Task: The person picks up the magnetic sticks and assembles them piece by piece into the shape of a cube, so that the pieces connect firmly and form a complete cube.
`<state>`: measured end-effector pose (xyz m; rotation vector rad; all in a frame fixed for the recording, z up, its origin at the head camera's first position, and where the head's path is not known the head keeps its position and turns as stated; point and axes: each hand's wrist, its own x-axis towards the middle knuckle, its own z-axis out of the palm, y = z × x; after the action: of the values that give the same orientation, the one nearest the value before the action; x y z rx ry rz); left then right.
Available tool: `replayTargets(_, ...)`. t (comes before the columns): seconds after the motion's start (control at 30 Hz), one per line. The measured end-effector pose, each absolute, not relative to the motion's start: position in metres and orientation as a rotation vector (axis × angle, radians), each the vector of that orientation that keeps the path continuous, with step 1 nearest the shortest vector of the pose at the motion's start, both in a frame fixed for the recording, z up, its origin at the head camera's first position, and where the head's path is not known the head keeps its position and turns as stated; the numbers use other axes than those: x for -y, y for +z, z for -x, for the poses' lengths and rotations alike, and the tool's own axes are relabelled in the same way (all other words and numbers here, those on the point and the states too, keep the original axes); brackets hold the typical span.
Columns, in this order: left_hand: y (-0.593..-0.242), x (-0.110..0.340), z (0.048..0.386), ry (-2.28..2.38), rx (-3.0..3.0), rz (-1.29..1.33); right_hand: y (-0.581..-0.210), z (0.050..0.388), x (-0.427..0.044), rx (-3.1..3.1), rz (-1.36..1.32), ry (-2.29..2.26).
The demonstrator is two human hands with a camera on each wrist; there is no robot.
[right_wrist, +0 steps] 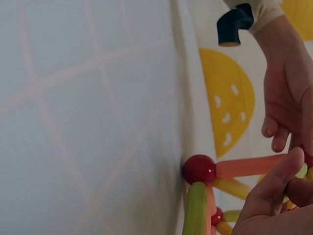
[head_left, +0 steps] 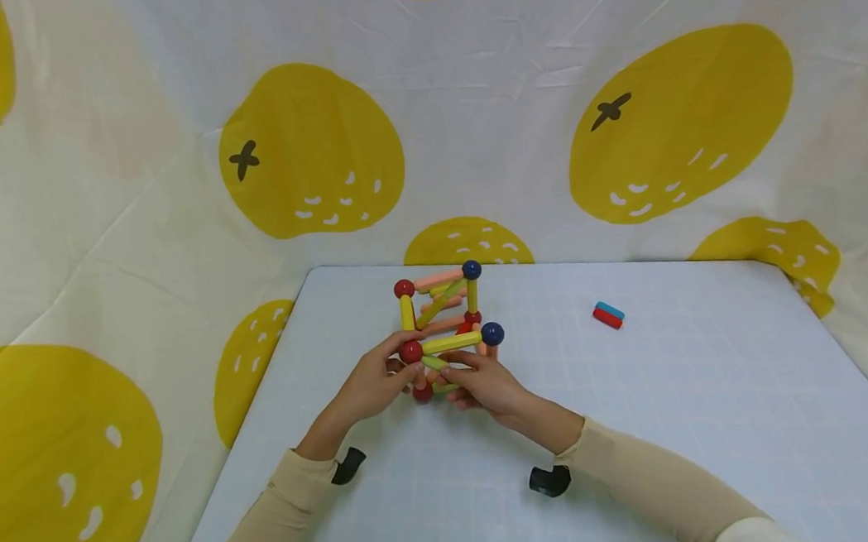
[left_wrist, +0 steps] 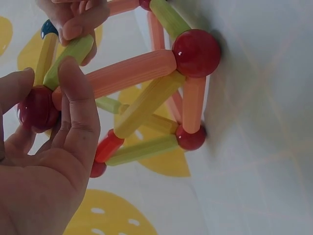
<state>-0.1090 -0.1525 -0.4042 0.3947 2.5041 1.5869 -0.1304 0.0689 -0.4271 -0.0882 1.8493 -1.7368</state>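
A frame of magnetic rods and balls stands on the table, with pink, yellow and green rods between red and blue balls. My left hand (head_left: 372,384) grips a red ball (left_wrist: 35,111) at its near upper left corner, thumb and fingers around it. From the right, my right hand (head_left: 492,386) pinches a light green rod (left_wrist: 72,58) whose far end meets that ball. A yellow rod (head_left: 452,343) runs from the same ball to a blue ball (head_left: 492,334). Lower down, a red ball (left_wrist: 197,53) rests at the table. My hands hide part of the frame's near side.
A red bar (head_left: 607,318) and a blue bar (head_left: 610,309) lie side by side on the pale table (head_left: 711,403), right of the frame. Behind the table hangs a white cloth (head_left: 485,135) with yellow fruit prints.
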Motion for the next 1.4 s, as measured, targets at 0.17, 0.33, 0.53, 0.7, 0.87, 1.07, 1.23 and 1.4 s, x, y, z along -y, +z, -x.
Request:
replayTargets(0.17, -0.402, 0.148, 0.114, 1.543, -2.542, -0.357, -0.427, 0.133, -0.07, -1.851, 0.087, -1.744)
replayTargets(0.33, -0.404, 0.141, 0.117, 1.544, -2.563, -0.242, -0.427, 0.133, -0.071, -1.854, 0.08, -1.744)
replayTargets(0.53, -0.398, 0.138, 0.116, 1.52, -2.602, -0.175, -0.427, 0.135, -0.071, -1.88, 0.107, -1.74)
replayTargets(0.7, -0.399, 0.138, 0.117, 1.509, -2.607, -0.162, -0.427, 0.132, -0.078, -1.918, 0.129, -1.708)
replayTargets(0.87, -0.402, 0.139, 0.117, 1.528, -2.566, -0.139, -0.428, 0.135, -0.118, -1.877, 0.293, -1.518)
replayTargets(1.07, -0.404, 0.14, 0.118, 1.521, -2.535, -0.151, -0.42, 0.179, -0.189, -1.854, 0.41, -1.283)
replayTargets(1.23, -0.403, 0.142, 0.118, 1.544, -2.527, -0.166, -0.419, 0.24, -0.216, -1.935, 0.073, -1.576)
replayTargets(1.4, -0.405, 0.142, 0.116, 1.562, -2.5, -0.176, -0.428, 0.287, -0.221, -1.873, -0.119, -1.718)
